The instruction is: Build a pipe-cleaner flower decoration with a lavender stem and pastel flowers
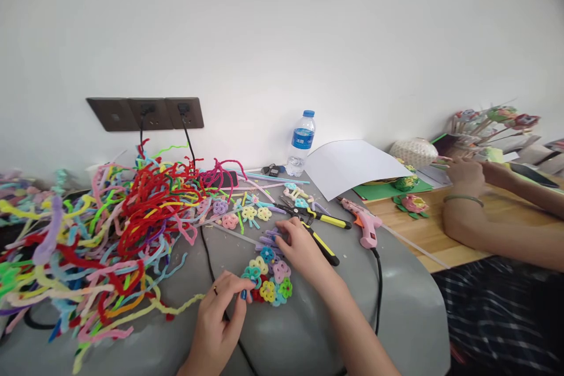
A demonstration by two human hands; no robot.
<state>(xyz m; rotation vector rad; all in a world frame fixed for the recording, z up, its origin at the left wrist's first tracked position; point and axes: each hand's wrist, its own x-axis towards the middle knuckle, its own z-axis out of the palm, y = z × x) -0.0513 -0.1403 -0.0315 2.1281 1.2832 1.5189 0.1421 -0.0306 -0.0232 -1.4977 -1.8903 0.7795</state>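
Note:
A cluster of pipe-cleaner flowers (267, 291) in yellow, pink, green, blue and red lies on the grey table between my hands. My left hand (220, 311) wears a ring and pinches at the teal flower (252, 274) on the cluster's left edge. My right hand (299, 247) comes in from the right, its thumb and fingers closed on purple pipe-cleaner pieces (267, 239) just above the cluster; the exact grip is partly hidden. Yellow-and-black pliers (324, 244) lie beside and partly behind the right hand.
A big tangle of pipe cleaners (145, 217) covers the left side. A pink glue gun (363, 223) with a black cord lies right. Behind are loose small flowers (249, 213), a water bottle (303, 144) and white paper (352, 161). Another person's hands (465, 179) work at right.

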